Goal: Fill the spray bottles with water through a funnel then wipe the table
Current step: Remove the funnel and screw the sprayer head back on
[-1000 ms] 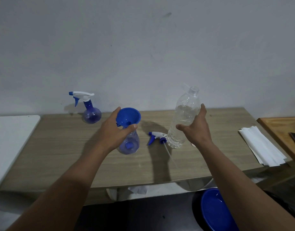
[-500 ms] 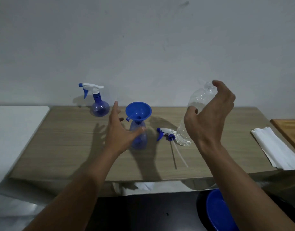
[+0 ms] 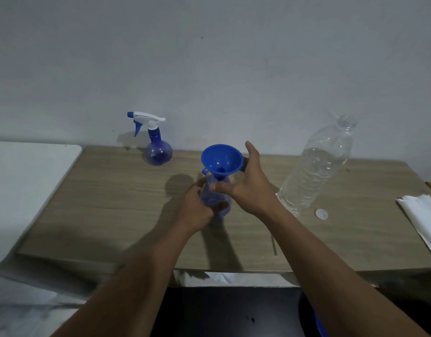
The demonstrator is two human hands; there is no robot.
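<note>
- 2 bare forearms are reaching up from the bottom edge, converging near the frame's centre.
- The left forearm (image 3: 136, 271) is angling in from the lower left. The left hand (image 3: 197, 207) is gripping the spray bottle (image 3: 209, 198), with its fingers curling round the lower body.
- The right forearm (image 3: 331, 263) is crossing in from the lower right. The right hand (image 3: 252, 190) is spreading wide, its thumb touching the bottle's neck and its fingers pointing straight upward.
</note>
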